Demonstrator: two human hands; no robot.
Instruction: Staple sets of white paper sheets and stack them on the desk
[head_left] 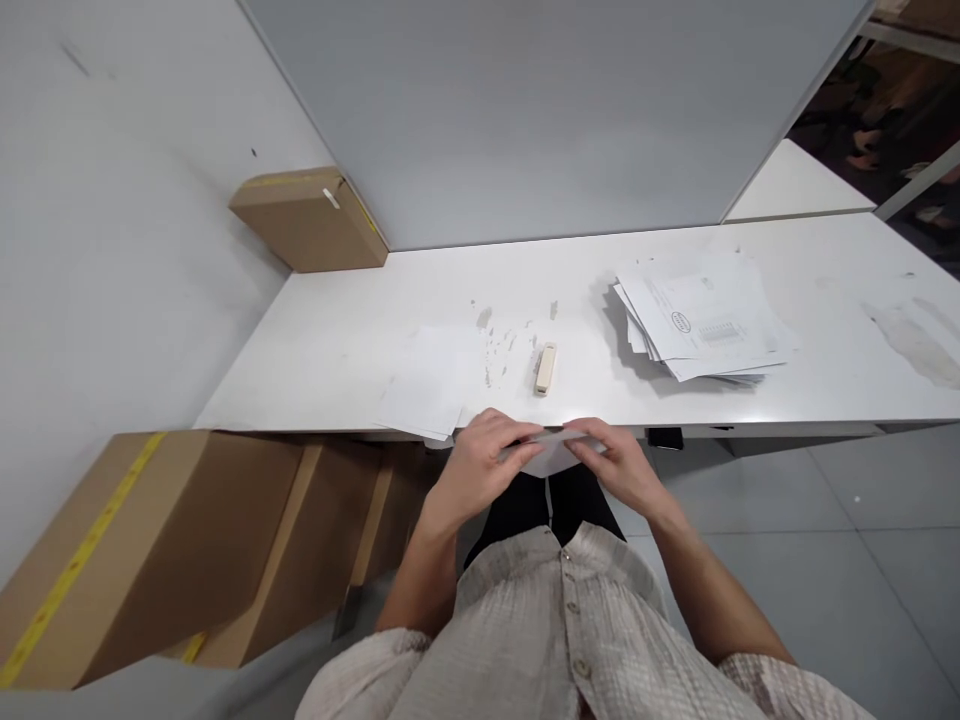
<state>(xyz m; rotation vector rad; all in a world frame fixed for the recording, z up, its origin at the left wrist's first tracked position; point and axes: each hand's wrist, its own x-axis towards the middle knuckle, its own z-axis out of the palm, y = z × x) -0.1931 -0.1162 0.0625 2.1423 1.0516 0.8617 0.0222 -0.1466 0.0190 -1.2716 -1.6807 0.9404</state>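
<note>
Between my two hands, at the front edge of the white table (345, 380), is a sheet of white paper (553, 456) that looks folded or bent. My left hand (487, 455) pinches its left side between thumb and fingers. On the right side, my right hand (613, 462) grips it the same way. Just beyond my hands a small beige stapler (546, 369) lies on the tabletop. Loose white sheets (424, 385) lie to the left, slightly over the table's edge. To the right rests an uneven stack of printed papers (701, 315).
A cardboard box (311, 220) stands at the table's back left corner, against the wall. Larger cardboard boxes (150, 530) with yellow tape are at my left, below table height. A grey panel (540, 110) rises behind the table. Dark marks spot the tabletop near the stapler.
</note>
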